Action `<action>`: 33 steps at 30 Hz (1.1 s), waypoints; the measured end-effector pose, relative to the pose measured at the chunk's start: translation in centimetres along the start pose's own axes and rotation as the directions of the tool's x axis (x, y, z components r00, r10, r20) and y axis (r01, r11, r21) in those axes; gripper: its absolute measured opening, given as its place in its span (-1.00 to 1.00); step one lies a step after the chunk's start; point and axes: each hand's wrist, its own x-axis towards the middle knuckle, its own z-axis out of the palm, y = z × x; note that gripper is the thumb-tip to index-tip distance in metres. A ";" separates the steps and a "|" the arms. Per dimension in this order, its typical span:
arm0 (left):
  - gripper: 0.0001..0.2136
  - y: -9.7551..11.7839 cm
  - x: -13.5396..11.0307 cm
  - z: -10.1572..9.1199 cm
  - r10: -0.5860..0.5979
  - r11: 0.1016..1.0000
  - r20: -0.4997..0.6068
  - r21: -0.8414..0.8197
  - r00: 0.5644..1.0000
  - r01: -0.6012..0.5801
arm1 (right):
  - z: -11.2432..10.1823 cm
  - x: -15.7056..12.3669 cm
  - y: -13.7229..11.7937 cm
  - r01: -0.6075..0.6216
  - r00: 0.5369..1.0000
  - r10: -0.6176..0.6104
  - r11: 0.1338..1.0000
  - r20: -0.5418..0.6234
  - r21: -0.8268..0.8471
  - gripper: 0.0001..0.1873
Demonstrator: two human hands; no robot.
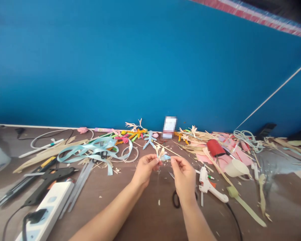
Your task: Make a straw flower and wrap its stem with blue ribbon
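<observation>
Pinched in my left hand [147,167] is a small cream flower [161,152] with narrow, splayed petals, apparently made of dry husk. A short piece of light blue ribbon [166,157] runs from the flower's base toward my right hand [184,174], whose thumb and forefinger grip its free end. Both hands are raised above the brown table. Partly hidden behind my right wrist lie scissors with black handles [176,199]. A white glue gun [209,187] rests just to the right of that hand.
Looped light blue ribbon [90,150], a black glue gun [48,180], clear glue sticks [80,185] and a white power strip [50,207] lie at left. At right are a red thread spool [215,147], a white cup [237,168] and green ribbon [249,209]. A blue wall [140,67] stands behind.
</observation>
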 end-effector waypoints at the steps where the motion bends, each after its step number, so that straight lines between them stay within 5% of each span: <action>1: -0.83 0.1 0.0 0.0 -0.006 1.000 0.002 0.001 1.000 0.006 | -0.5 0.3 -0.4 0.013 1.000 -0.013 0.999 -0.009 -0.035 -0.78; 4: -0.82 0.3 -0.1 0.1 -0.022 1.000 0.015 0.009 1.000 0.022 | -1.4 1.6 -0.8 0.024 0.994 -0.009 0.991 0.106 -0.135 -0.76; 7: -0.81 0.5 -0.3 0.2 -0.030 0.999 0.042 0.012 0.999 0.030 | -1.5 3.0 -0.1 -0.099 0.949 0.135 0.986 0.286 -0.137 -0.71; 13: -0.80 0.6 -0.4 0.3 -0.044 0.999 0.068 0.034 0.997 0.041 | -0.4 3.4 1.8 -0.422 0.795 0.265 0.888 0.546 0.184 -0.73; 25: -0.75 -0.5 0.1 0.1 0.013 1.000 0.049 -0.010 0.999 -0.012 | 1.1 1.8 2.0 -0.468 0.841 0.336 0.845 0.424 0.260 -0.74; 33: -0.75 -0.5 -0.1 0.6 0.046 0.999 -0.010 0.022 0.999 -0.046 | 1.5 1.4 2.8 -0.372 0.905 0.318 0.914 0.282 0.163 -0.75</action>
